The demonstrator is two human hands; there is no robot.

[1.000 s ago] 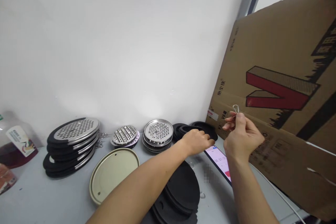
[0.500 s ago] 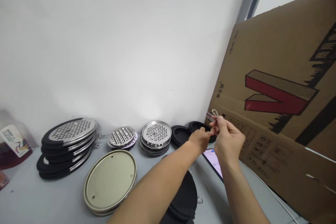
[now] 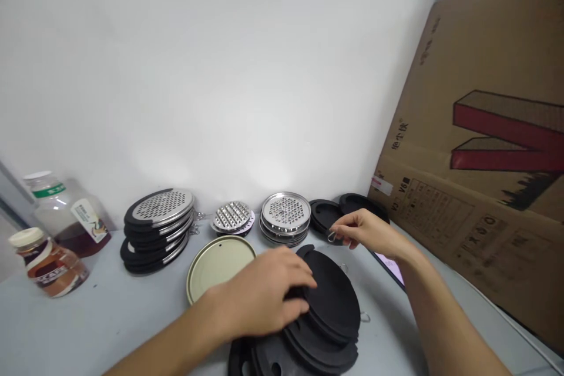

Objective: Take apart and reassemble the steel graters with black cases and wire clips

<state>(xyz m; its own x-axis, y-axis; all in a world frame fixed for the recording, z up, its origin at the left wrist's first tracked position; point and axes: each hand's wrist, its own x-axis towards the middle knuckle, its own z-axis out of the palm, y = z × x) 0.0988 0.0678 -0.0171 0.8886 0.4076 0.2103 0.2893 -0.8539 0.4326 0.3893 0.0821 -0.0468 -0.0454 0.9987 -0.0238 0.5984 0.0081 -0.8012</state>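
Hands (image 3: 368, 232) parted; left hand (image 3: 271, 291) (lower) over black discs (image 3: 337, 294).

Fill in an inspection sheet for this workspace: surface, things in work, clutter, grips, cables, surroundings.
Surface: grey table, crowded toward the wall.
Things in work: stacked black discs, overlapping unevenly; a small wire loop.
Clutter: black-edged grater stack, two smaller grater stacks, beige round plate, clear bottle with dark liquid, cream-capped bottle, phone partly hidden behind the right arm.
Grips: right hand pinches the wire loop; left hand is at the black discs, but whether it holds one is unclear.
Cables: one white cord beside the box, lower right.
Surroundings: white wall behind; large printed cardboard box at right.
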